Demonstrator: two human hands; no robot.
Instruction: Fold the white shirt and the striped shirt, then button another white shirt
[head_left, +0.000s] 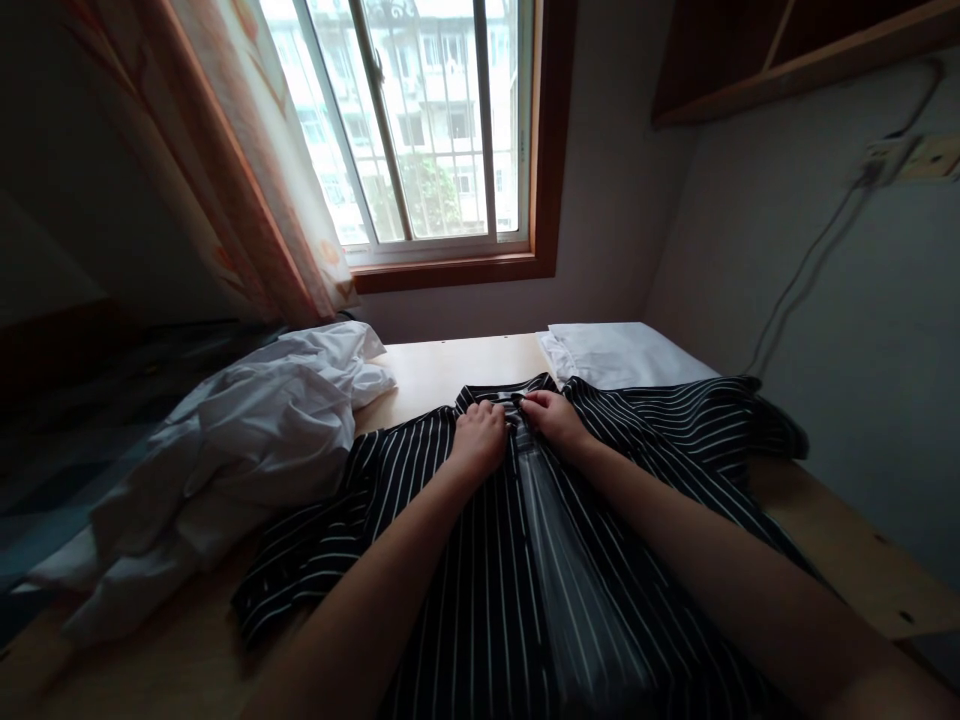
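A black shirt with white stripes (480,560) lies spread on the table, its collar toward the window and its front open down the middle. My left hand (481,436) is closed on the left front edge just below the collar. On the other side of the opening, my right hand (553,418) pinches the right front edge near the collar. The fingertips of both hands are close together but apart. Between the front edges the paler inside of the shirt's back shows. Small fastenings under the fingers are too hidden to make out.
A crumpled white cloth (270,430) lies left of the shirt, partly over the table's edge. Folded white fabric (630,352) sits at the back right of the wooden table (457,358). A curtain (247,200) hangs beside the window; a cable (799,270) runs down the right wall.
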